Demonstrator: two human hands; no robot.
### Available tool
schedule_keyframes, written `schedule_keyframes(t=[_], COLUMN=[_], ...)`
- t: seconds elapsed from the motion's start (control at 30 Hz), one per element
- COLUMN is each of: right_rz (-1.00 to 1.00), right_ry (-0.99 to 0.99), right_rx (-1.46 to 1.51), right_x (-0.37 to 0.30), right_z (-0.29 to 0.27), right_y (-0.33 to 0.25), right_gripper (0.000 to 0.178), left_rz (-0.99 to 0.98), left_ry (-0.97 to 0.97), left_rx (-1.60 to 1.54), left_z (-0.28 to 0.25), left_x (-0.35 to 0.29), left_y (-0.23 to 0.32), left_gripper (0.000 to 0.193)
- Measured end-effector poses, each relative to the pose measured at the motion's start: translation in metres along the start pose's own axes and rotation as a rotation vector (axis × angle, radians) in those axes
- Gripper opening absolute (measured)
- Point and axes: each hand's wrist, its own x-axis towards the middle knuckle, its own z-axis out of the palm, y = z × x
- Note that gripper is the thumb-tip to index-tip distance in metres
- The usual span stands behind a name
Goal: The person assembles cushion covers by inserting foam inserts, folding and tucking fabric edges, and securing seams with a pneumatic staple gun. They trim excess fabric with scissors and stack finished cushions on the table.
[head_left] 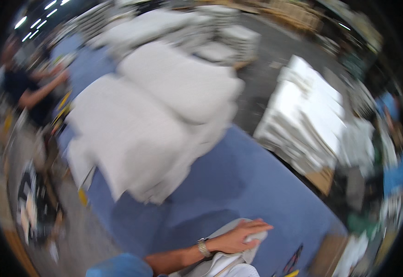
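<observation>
Pale cloth piece: the cloth [224, 262] lies at the near edge of the blue desk [220, 177], under the left hand [239, 237].
Left hand: palm down on the cloth, fingers stretched out, thumb set apart; no pinch shows.
Right hand: out of sight, so I cannot tell its state.
Handling: probably light, soft and floppy, quick to fold or slide, hard to damage.
Where to hold: likely best by the rounded far edge, thumb beneath and fingers flat on top, with the loose near folds supported.
Close by: a dark slim tool [293, 259], blurred, right of the cloth.
</observation>
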Motion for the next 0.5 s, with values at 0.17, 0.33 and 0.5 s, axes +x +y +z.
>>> schedule_keyframes(t=[0.17, 0.33, 0.5], right_rz=[-0.356, -0.535, -0.511], right_ry=[-0.01, 0.001, 0.054], right_rx=[0.012, 0.014, 0.079], right_x=[0.078, 0.117, 0.135], right_z=[-0.062, -0.092, -0.132], right_y=[-0.032, -0.079, -0.096], right_gripper=[0.075, 0.071, 0.068], left_rz=[0.023, 0.331, 0.021], left_ry=[0.075, 0.305, 0.042], left_rx=[-0.008, -0.074, 0.034], left_z=[0.018, 0.021, 0.028], left_x=[0.01, 0.006, 0.004], left_y=[-0.009, -0.008, -0.013], left_gripper=[0.062, 0.052, 0.062])
